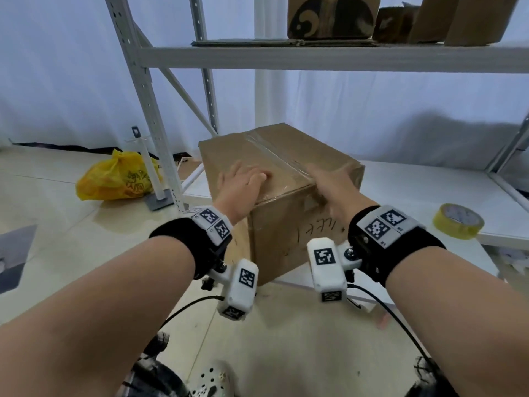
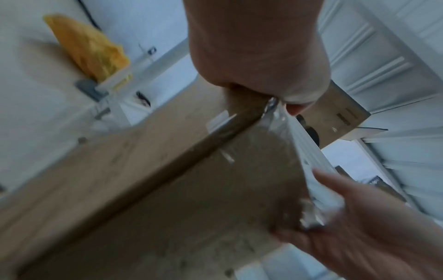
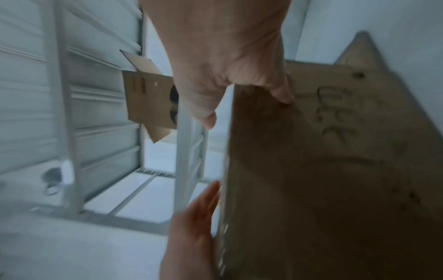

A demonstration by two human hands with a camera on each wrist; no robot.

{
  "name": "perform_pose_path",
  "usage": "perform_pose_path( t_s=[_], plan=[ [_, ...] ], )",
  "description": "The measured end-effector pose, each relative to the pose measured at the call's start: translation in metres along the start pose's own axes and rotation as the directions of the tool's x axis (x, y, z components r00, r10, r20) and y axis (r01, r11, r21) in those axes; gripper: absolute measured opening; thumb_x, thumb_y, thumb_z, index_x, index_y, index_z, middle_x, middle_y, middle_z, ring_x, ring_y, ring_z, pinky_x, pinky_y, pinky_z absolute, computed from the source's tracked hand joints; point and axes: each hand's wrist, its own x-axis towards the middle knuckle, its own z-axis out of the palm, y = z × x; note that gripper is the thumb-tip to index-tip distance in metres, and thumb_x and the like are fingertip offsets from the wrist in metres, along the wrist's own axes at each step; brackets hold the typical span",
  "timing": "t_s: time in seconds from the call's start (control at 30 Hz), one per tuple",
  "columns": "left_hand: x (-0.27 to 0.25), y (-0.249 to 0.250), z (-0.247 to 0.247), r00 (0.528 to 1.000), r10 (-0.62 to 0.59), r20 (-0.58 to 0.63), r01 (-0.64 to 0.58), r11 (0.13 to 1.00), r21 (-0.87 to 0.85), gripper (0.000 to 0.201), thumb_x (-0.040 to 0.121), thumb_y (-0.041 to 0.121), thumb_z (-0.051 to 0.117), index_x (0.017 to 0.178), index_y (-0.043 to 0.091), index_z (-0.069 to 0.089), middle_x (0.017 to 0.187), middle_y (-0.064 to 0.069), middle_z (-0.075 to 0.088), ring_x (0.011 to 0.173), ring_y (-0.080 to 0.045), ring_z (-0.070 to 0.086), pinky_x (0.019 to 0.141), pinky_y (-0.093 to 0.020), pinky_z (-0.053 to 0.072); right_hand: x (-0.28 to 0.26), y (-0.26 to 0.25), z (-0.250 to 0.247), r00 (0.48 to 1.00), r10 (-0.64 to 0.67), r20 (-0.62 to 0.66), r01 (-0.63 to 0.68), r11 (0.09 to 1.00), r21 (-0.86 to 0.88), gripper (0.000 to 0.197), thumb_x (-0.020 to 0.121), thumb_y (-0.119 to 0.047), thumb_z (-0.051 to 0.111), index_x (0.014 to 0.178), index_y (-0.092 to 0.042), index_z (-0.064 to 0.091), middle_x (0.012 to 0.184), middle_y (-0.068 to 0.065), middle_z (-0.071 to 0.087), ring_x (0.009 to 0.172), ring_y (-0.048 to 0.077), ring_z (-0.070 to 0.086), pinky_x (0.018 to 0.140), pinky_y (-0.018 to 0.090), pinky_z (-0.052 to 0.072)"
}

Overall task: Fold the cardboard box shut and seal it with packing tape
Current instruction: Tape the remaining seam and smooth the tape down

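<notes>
A brown cardboard box [image 1: 286, 239] stands on a low white shelf with its flaps folded flat. A strip of clear tape [image 1: 272, 151] runs along its top seam. My left hand [image 1: 243, 180] lies flat on the top, left of the seam, with its fingers straight. My right hand [image 1: 329, 187], blurred, sits at the near top edge where the tape comes over. In the right wrist view its thumb presses the box's handwritten front face [image 3: 335, 170]. A yellow tape roll [image 1: 458, 222] lies on the shelf to the right. Neither hand holds it.
A yellow plastic bag [image 1: 117, 179] and a white stand on a grey base [image 1: 154, 179] sit on the floor to the left. A metal rack upright [image 1: 148, 110] rises beside the box. More cardboard boxes [image 1: 329, 18] fill the upper shelf. A foot in a white clog [image 1: 211, 379] is below.
</notes>
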Motion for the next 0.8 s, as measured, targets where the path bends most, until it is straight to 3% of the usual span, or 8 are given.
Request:
perform_pose_path(
  t_s=[0.1,0.23,0.3,0.37,0.43,0.5,0.7,0.8],
  plan=[
    [0.002,0.011,0.005,1.0,0.023,-0.002,-0.023,0.995,-0.101,0.052,0.089,0.034,0.015,0.12,0.037,0.057,0.15,0.008,0.035,0.144,-0.012,0.011,0.115,-0.049,-0.01,-0.003,-0.001,0.009,0.996,-0.049,0.077,0.062,0.982,-0.177,0.099,0.079,-0.058,0.061,0.151,-0.039,-0.004,0.158,0.017,-0.002,0.138,0.038,0.027,0.1,0.037,0.038],
    [0.002,0.014,-0.003,0.997,0.065,0.034,-0.053,0.957,-0.286,0.055,0.081,0.035,0.018,0.122,0.033,0.055,0.15,0.005,0.034,0.144,-0.01,0.007,0.115,-0.047,-0.013,-0.004,0.007,0.013,0.991,-0.095,0.094,0.121,0.935,-0.334,0.093,0.079,-0.07,0.053,0.15,-0.041,0.001,0.152,0.021,-0.029,0.144,0.044,0.006,0.114,0.052,0.024],
    [0.002,0.009,-0.011,0.988,0.119,0.097,-0.092,0.964,-0.249,0.055,0.082,0.036,0.02,0.125,0.031,0.053,0.148,0.005,0.036,0.144,-0.011,0.009,0.116,-0.047,-0.01,-0.003,0.005,0.01,0.99,-0.098,0.1,0.126,0.936,-0.329,0.091,0.08,-0.067,0.055,0.15,-0.04,0.003,0.153,0.022,-0.025,0.143,0.045,0.008,0.114,0.053,0.023],
    [0.0,-0.004,-0.021,0.96,0.204,0.193,-0.198,0.979,-0.05,0.058,0.087,0.048,0.02,0.134,0.03,0.047,0.15,0.002,0.035,0.145,-0.014,0.011,0.118,-0.048,-0.003,-0.001,0.003,0.006,0.988,-0.114,0.105,0.143,0.932,-0.333,0.09,0.083,-0.061,0.058,0.151,-0.039,0.004,0.156,0.022,-0.014,0.142,0.044,0.013,0.114,0.051,0.025],
    [-0.001,-0.02,-0.03,0.905,0.278,0.322,-0.346,0.921,0.176,0.068,0.087,0.068,0.027,0.144,0.031,0.034,0.154,0.001,0.027,0.145,-0.017,0.01,0.119,-0.044,0.0,0.0,0.001,0.001,0.986,-0.121,0.113,0.151,0.94,-0.305,0.088,0.085,-0.055,0.06,0.152,-0.038,0.005,0.156,0.021,-0.009,0.141,0.043,0.016,0.113,0.048,0.029],
    [0.0,-0.029,-0.035,0.878,0.305,0.37,-0.427,0.847,0.315,0.077,0.082,0.069,0.038,0.148,0.033,0.023,0.156,0.002,0.021,0.146,-0.017,0.01,0.118,-0.041,0.001,0.005,-0.001,-0.003,0.984,-0.125,0.129,0.157,0.948,-0.278,0.085,0.088,-0.049,0.06,0.152,-0.038,0.006,0.157,0.019,-0.009,0.141,0.041,0.018,0.111,0.046,0.032],
    [0.01,-0.01,-0.017,0.885,0.4,0.238,-0.465,0.756,0.46,0.086,0.072,0.076,0.038,0.145,0.031,0.034,0.144,0.004,0.042,0.131,-0.02,0.038,0.108,-0.037,0.027,0.01,-0.003,-0.012,0.977,-0.183,0.114,0.208,0.935,-0.286,0.06,0.097,-0.039,0.046,0.151,-0.027,0.024,0.16,0.009,0.002,0.142,0.032,0.024,0.115,0.039,0.025],
    [0.015,0.018,0.01,0.901,0.396,0.176,-0.429,0.758,0.491,0.084,0.071,0.079,0.046,0.137,0.026,0.046,0.125,0.001,0.051,0.115,-0.021,0.043,0.1,-0.037,0.033,0.01,-0.003,-0.027,0.973,-0.205,0.111,0.228,0.935,-0.273,0.052,0.098,-0.033,0.044,0.146,-0.015,0.036,0.154,0.009,0.027,0.137,0.027,0.034,0.113,0.036,0.029]
  ],
)
